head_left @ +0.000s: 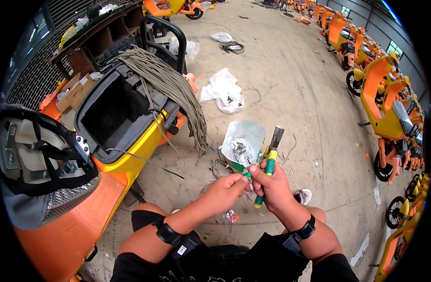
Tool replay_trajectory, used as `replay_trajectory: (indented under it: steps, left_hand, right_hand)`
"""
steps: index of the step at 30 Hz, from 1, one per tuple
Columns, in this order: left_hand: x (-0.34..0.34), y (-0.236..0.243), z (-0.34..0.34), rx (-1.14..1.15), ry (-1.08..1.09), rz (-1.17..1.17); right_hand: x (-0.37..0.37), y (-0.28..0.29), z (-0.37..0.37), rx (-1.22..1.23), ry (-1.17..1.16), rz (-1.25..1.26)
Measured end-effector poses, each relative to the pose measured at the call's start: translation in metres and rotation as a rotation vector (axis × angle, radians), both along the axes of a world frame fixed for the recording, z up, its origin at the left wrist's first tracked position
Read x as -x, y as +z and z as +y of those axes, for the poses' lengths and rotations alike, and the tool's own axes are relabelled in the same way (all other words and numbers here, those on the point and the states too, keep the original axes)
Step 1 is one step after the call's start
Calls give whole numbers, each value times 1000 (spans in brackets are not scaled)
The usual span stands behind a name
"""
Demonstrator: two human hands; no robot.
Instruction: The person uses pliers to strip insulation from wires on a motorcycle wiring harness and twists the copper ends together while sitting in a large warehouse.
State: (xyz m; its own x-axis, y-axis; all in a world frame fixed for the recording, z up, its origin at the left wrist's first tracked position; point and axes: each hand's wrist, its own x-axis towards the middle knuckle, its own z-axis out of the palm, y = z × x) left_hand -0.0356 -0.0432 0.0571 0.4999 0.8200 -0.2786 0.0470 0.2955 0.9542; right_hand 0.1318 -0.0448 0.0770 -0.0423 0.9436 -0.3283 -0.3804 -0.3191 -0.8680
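My left hand (226,189) is closed, pinching a small green strip (247,174) between thumb and fingertips. My right hand (273,187) meets it there, its thumb and fingertip at the strip's other side. The same right hand holds a pair of pliers (272,157) with green and yellow handles, metal jaws pointing up and away from me. Just beyond both hands, a clear plastic bag (244,141) with silvery pieces in it stands open. What the strip is made of or wrapped around is too small to make out.
To my left stands a yellow and orange scooter (131,165) with an open black compartment; a bundle of grey cables (171,89) drapes over it. White plastic bags (223,90) lie on the concrete floor ahead. Rows of orange and yellow scooters (383,115) line the right side.
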Motion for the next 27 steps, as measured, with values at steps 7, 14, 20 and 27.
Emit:
replay_trajectory:
  steps: [7, 14, 20, 27]
  left_hand:
    - [-1, -4, 0, -11, 1, 24]
    - [-2, -8, 0, 24, 92, -62]
    - [1, -9, -1, 52, 111, -108]
    - [3, -8, 1, 44, 150, -73]
  right_hand:
    - [-8, 0, 7, 28, -55, -46]
    - [-17, -2, 8, 32, -51, -1]
    - [-19, -2, 10, 60, -55, 44]
    - [-24, -4, 14, 178, -47, 96]
